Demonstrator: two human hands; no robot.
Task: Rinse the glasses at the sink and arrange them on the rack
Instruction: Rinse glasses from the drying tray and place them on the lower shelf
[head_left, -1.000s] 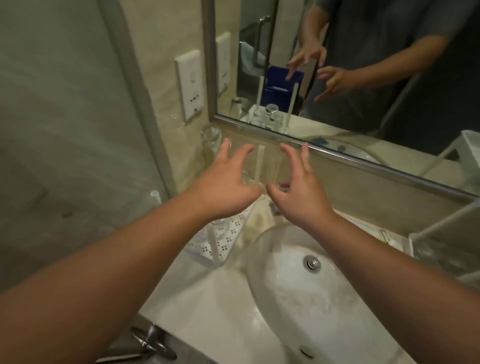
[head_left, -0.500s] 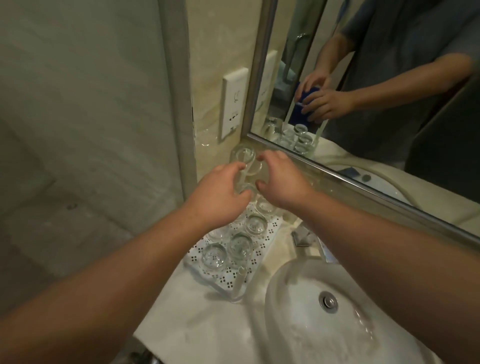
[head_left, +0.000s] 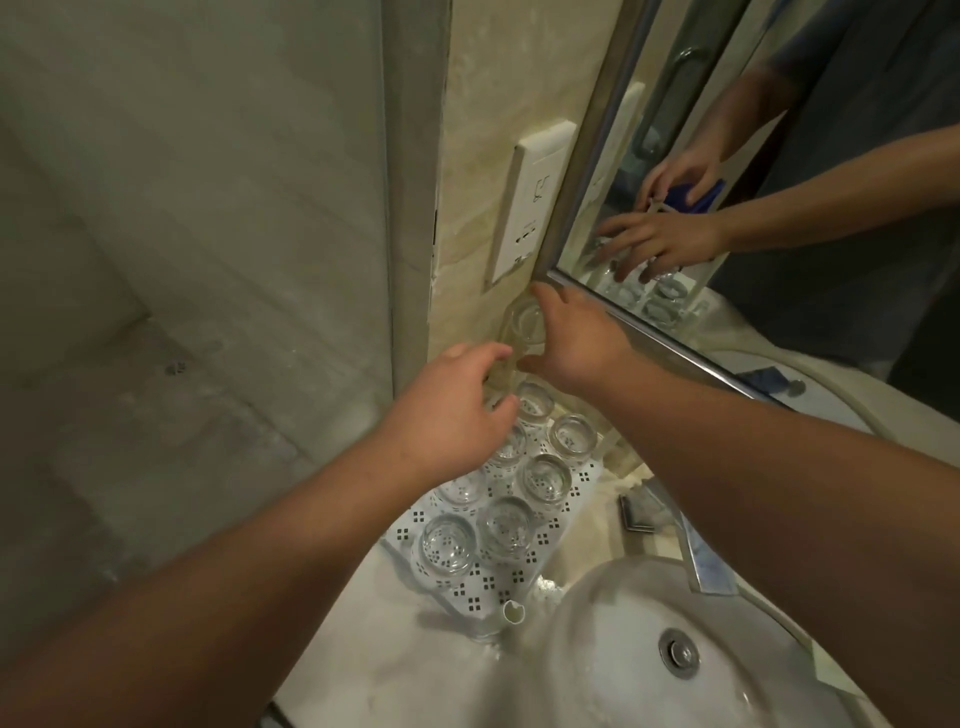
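Note:
A white perforated rack (head_left: 491, 579) stands on the counter left of the sink (head_left: 613, 691). Several clear glasses (head_left: 503, 527) sit upside down on it in two rows. At the rack's far end, close to the wall, a clear glass (head_left: 524, 325) is held above the others. My right hand (head_left: 576, 343) grips it between thumb and forefinger. My left hand (head_left: 447, 415) has its fingers curled at the glass's lower left side and covers part of the back row.
A chrome faucet (head_left: 698, 564) juts over the basin, and the drain (head_left: 679, 652) shows at lower right. A wall outlet (head_left: 530, 202) and a framed mirror (head_left: 779, 130) sit just behind the rack. A glass partition (head_left: 208, 260) stands to the left.
The view swung left and down, so the rack and its glasses now show. Both hands went from spread open in the air to closing round a glass at the rack's far end.

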